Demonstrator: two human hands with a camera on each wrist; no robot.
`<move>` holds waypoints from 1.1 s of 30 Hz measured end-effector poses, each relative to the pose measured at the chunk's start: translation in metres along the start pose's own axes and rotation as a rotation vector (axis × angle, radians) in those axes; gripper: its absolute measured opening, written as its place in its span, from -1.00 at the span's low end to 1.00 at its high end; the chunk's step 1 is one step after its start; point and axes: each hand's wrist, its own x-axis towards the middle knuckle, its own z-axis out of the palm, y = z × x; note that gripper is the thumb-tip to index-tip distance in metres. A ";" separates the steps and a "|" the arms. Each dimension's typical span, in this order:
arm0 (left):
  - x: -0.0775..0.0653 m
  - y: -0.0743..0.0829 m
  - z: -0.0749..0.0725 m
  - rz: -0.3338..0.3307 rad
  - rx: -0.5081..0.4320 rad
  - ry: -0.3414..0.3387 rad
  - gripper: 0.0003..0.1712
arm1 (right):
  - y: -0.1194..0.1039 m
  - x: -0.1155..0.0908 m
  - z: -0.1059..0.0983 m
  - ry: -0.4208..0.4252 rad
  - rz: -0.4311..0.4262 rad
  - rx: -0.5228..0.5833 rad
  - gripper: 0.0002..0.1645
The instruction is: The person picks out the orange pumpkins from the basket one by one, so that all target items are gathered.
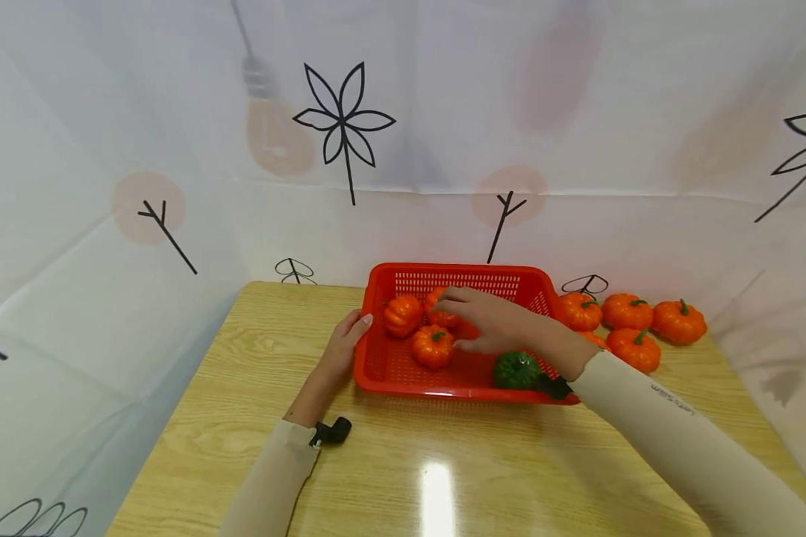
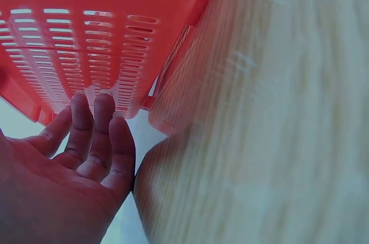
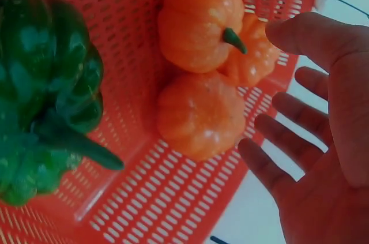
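My left hand (image 1: 339, 347) holds the left end of a red plastic basket (image 1: 436, 393), its thumb over the rim. In the left wrist view, its fingers (image 2: 102, 134) reach up to the basket's slotted outer wall. Over the basket, my right hand (image 1: 490, 321) is spread with nothing in it. Below and beside that hand are three small orange pumpkins: a left one (image 1: 403, 315), a front one (image 1: 433, 347) and a back one (image 1: 441, 306), partly hidden by the fingers. A ribbed green pumpkin (image 1: 517, 371) lies in the basket's front right, under the right wrist.
Several more orange pumpkins (image 1: 678, 322) sit on the wooden table (image 1: 295, 321) just right of the basket; the right forearm partly covers one. A white printed cloth (image 1: 443, 149) hangs behind the table. Small black devices are strapped at the wrists.
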 end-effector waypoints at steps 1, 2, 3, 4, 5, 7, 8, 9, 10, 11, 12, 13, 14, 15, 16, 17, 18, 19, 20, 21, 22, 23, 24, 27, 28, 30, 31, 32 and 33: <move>0.000 0.000 0.001 0.001 0.000 -0.001 -0.42 | 0.000 0.001 0.002 -0.013 -0.001 -0.001 -0.34; 0.000 0.000 0.001 0.002 0.000 -0.001 -0.42 | 0.000 0.002 0.003 -0.027 0.003 0.001 -0.34; 0.001 0.000 0.002 0.001 0.000 0.000 -0.42 | -0.001 0.004 0.003 -0.044 0.009 0.006 -0.34; 0.000 0.000 0.002 0.002 0.000 0.003 -0.43 | -0.001 0.006 0.004 -0.063 0.013 0.012 -0.34; 0.000 0.000 0.002 0.002 -0.001 0.004 -0.43 | -0.002 0.008 0.005 -0.082 0.017 0.019 -0.33; 0.000 0.000 0.002 0.002 -0.007 0.004 -0.45 | -0.002 0.012 0.006 -0.116 0.017 0.025 -0.32; 0.000 0.000 0.001 0.004 -0.007 0.004 -0.45 | -0.003 0.014 0.006 -0.133 0.013 0.029 -0.32; 0.000 0.000 0.001 0.006 -0.008 0.004 -0.45 | -0.003 0.017 0.007 -0.149 0.008 0.028 -0.32; 0.000 0.000 0.001 0.008 -0.007 0.005 -0.46 | -0.004 0.019 0.007 -0.166 0.005 0.025 -0.31; 0.000 0.001 0.001 0.009 -0.009 0.005 -0.46 | -0.004 0.021 0.008 -0.180 0.001 0.020 -0.31; 0.000 0.001 0.001 0.010 -0.010 0.005 -0.45 | -0.004 0.023 0.009 -0.197 0.002 0.010 -0.31; -0.001 0.001 0.001 0.009 -0.009 0.005 -0.45 | -0.004 0.024 0.010 -0.214 0.004 0.004 -0.30; -0.001 0.001 0.001 0.008 -0.009 0.003 -0.44 | -0.004 0.025 0.011 -0.233 0.012 -0.002 -0.30; -0.001 0.002 0.001 0.005 -0.011 0.002 -0.44 | -0.004 0.027 0.012 -0.250 0.018 -0.012 -0.30; -0.001 0.002 0.001 0.002 -0.014 0.000 -0.43 | -0.004 0.028 0.013 -0.266 0.023 -0.018 -0.30; -0.001 0.002 0.001 -0.001 -0.016 -0.001 -0.43 | -0.004 0.029 0.014 -0.281 0.024 -0.026 -0.30; -0.001 0.002 0.001 -0.003 -0.020 -0.003 -0.42 | -0.004 0.030 0.015 -0.296 0.030 -0.028 -0.29; -0.001 0.002 0.001 -0.004 -0.020 -0.004 -0.42 | -0.004 0.031 0.016 -0.307 0.029 -0.030 -0.28; -0.001 0.001 0.001 -0.004 -0.022 -0.003 -0.42 | -0.004 0.032 0.017 -0.318 0.030 -0.032 -0.29; -0.001 0.000 0.000 -0.006 -0.021 -0.001 -0.42 | -0.004 0.033 0.018 -0.325 0.026 -0.035 -0.28; -0.001 0.000 0.000 -0.007 -0.022 -0.002 -0.42 | -0.004 0.034 0.019 -0.332 0.025 -0.034 -0.28; -0.001 0.000 0.000 -0.008 -0.023 -0.001 -0.42 | -0.004 0.034 0.021 -0.339 0.027 -0.038 -0.27; -0.001 -0.001 0.000 -0.010 -0.025 -0.002 -0.41 | -0.004 0.035 0.022 -0.346 0.028 -0.037 -0.26; -0.001 -0.001 0.001 -0.014 -0.031 -0.004 -0.41 | -0.004 0.037 0.026 -0.364 0.034 -0.044 -0.21; -0.002 -0.001 0.001 -0.013 -0.038 -0.006 -0.41 | -0.004 0.038 0.027 -0.370 0.040 -0.044 -0.19; -0.002 0.000 0.002 -0.012 -0.044 -0.002 -0.42 | -0.003 0.039 0.030 -0.380 0.049 -0.036 -0.15; -0.002 0.000 0.002 -0.011 -0.048 -0.001 -0.42 | -0.003 0.039 0.031 -0.387 0.058 -0.030 -0.13; -0.002 0.000 0.003 -0.010 -0.051 -0.002 -0.42 | -0.002 0.040 0.033 -0.393 0.065 -0.025 -0.11; -0.002 0.001 0.003 -0.009 -0.053 -0.002 -0.42 | -0.001 0.040 0.034 -0.399 0.072 -0.017 -0.09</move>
